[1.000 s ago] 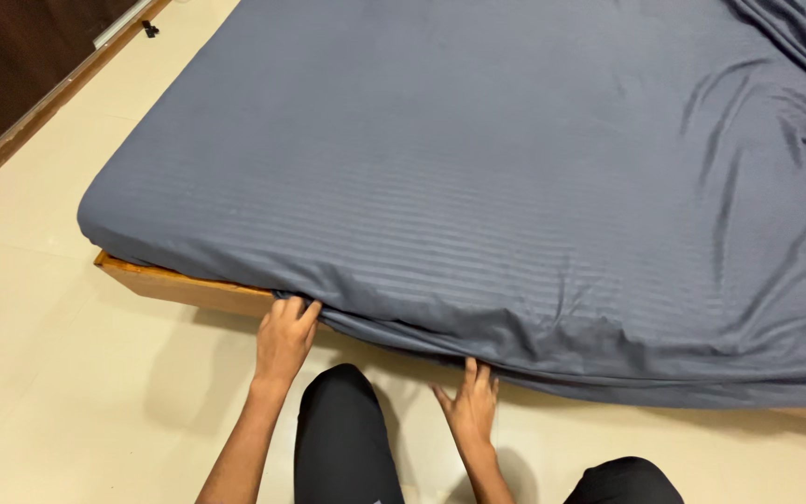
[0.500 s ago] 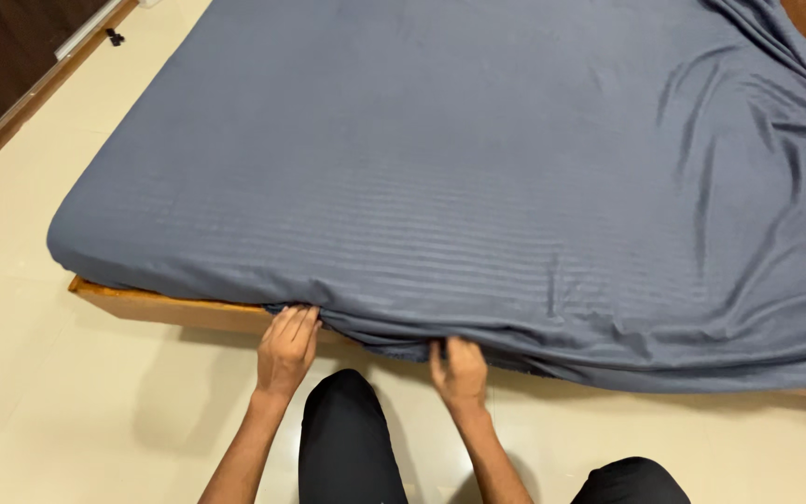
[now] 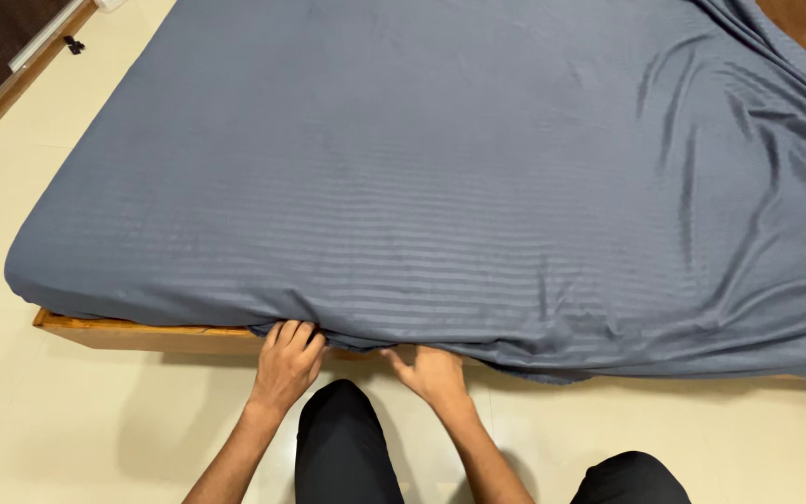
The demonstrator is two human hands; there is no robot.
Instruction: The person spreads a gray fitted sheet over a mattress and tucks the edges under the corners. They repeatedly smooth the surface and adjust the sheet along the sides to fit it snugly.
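Kneeling at the bed's near edge, my left hand [image 3: 286, 362] curls its fingers around the blue sheet's [image 3: 440, 187] hem. My right hand [image 3: 431, 371] slides flat beneath it, fingertips hidden, tucking fabric over the wooden frame [image 3: 132, 334].

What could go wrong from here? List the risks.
The fingers of the right hand are hidden under the blue sheet at the wooden bed frame, so they might get pinched. The loose folds at the sheet's right side could stay bunched. The left hand may lose the hem.
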